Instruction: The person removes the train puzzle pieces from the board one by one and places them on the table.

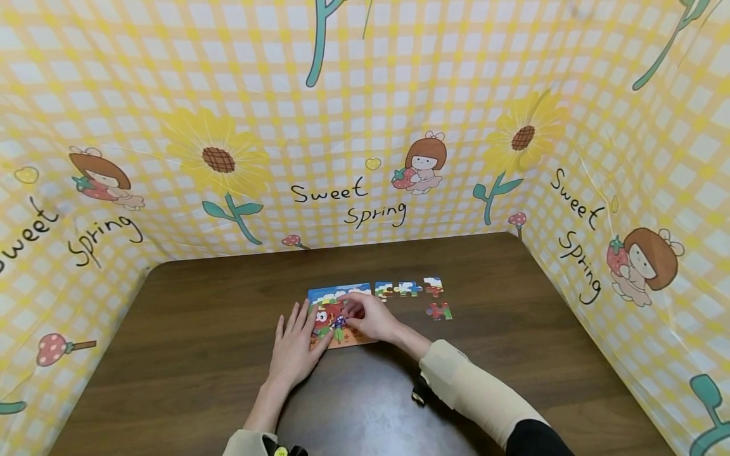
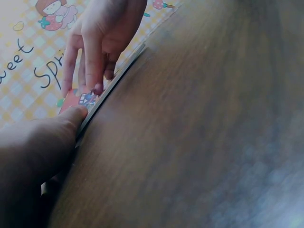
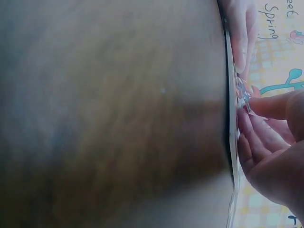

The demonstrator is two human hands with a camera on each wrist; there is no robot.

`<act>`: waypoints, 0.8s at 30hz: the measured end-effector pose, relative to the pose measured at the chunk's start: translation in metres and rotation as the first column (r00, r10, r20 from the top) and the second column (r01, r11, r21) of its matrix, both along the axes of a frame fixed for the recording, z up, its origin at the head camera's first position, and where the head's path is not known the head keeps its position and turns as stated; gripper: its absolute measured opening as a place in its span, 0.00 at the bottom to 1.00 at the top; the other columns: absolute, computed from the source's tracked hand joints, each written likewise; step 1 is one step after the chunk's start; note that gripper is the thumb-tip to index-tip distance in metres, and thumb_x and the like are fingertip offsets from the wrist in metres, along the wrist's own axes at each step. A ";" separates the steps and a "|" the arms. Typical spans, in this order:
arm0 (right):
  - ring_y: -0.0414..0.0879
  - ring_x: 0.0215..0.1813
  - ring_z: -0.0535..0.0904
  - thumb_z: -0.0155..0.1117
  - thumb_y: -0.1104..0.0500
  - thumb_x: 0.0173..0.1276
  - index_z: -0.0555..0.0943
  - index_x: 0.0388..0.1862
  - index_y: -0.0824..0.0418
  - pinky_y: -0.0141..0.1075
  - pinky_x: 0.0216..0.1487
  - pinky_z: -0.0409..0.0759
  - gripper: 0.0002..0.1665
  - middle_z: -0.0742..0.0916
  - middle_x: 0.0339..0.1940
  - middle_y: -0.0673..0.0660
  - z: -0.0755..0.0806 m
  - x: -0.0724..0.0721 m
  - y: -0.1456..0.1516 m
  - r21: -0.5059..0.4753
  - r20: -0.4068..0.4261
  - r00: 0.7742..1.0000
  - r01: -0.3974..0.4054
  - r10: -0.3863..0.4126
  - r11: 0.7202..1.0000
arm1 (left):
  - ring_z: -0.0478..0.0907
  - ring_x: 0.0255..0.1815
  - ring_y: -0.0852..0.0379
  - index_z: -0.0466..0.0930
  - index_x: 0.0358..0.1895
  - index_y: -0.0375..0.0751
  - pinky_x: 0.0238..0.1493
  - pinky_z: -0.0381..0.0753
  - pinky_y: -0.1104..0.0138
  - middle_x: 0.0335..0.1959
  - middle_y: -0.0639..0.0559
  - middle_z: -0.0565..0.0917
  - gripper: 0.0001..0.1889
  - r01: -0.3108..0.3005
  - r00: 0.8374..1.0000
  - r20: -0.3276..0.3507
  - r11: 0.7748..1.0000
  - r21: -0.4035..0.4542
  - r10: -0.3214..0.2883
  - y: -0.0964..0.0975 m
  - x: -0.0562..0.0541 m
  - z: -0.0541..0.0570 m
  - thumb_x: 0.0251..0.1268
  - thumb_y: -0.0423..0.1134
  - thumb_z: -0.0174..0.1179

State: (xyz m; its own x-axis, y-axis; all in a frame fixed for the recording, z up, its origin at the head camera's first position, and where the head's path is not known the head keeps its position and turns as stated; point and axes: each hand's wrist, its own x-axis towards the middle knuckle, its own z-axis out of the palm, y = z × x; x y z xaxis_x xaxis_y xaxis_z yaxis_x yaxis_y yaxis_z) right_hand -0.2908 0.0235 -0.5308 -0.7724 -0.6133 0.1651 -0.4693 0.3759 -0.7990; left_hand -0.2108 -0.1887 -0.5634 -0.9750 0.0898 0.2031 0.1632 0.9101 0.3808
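A colourful jigsaw puzzle point(image 1: 342, 292) in a flat tray lies on the table, with blue sky at its top, a red cartoon figure and an orange lower edge. My left hand point(image 1: 293, 351) rests on its left side, fingers stretched out and thumb at the lower edge. Over the puzzle's middle, my right hand point(image 1: 372, 316) pinches a puzzle piece point(image 3: 244, 92) between thumb and fingers, tilted up from the picture. This piece shows blue and white printing in the left wrist view, close beside the left thumb point(image 2: 75, 115).
Several loose pieces lie right of the puzzle: a sky piece point(image 1: 383, 290) near its corner, a blue one point(image 1: 408, 289), a white and red one point(image 1: 433, 286) and a red and green one point(image 1: 439, 311). A yellow checked cloth point(image 1: 353, 114) encloses the brown table point(image 1: 205, 316).
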 end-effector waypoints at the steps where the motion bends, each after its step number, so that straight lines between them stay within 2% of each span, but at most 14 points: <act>1: 0.45 0.44 0.85 0.69 0.72 0.71 0.80 0.68 0.65 0.33 0.46 0.83 0.27 0.88 0.44 0.57 0.000 0.000 0.000 -0.009 0.005 1.000 -0.001 0.002 1.000 | 0.49 0.85 0.37 0.63 0.82 0.38 0.79 0.43 0.35 0.84 0.38 0.58 0.41 0.000 1.000 0.006 1.000 0.002 0.000 0.000 0.000 0.000 0.77 0.62 0.58; 7: 0.51 0.45 0.87 0.69 0.75 0.69 0.80 0.65 0.71 0.35 0.47 0.85 0.25 0.89 0.45 0.60 -0.002 0.000 0.002 -0.091 0.033 0.999 -0.007 0.010 0.996 | 0.49 0.85 0.37 0.63 0.82 0.38 0.80 0.42 0.36 0.84 0.38 0.58 0.41 0.002 1.000 0.005 1.000 0.008 -0.002 0.000 0.001 0.000 0.77 0.62 0.58; 16: 0.52 0.44 0.89 0.70 0.75 0.68 0.80 0.64 0.74 0.35 0.46 0.86 0.25 0.90 0.45 0.64 0.000 -0.003 0.009 -0.171 0.133 0.991 0.012 0.011 0.985 | 0.49 0.85 0.37 0.63 0.81 0.38 0.80 0.43 0.36 0.83 0.38 0.59 0.41 0.001 1.000 -0.006 1.000 0.012 -0.001 0.000 0.001 0.001 0.77 0.62 0.57; 24: 0.55 0.47 0.89 0.70 0.71 0.70 0.80 0.66 0.73 0.35 0.47 0.87 0.26 0.90 0.47 0.63 0.007 -0.001 0.030 -0.171 0.172 0.985 0.040 -0.010 0.984 | 0.49 0.85 0.38 0.63 0.81 0.39 0.80 0.41 0.37 0.84 0.38 0.58 0.41 0.000 1.000 0.003 1.000 0.021 0.000 -0.001 0.001 -0.002 0.77 0.62 0.57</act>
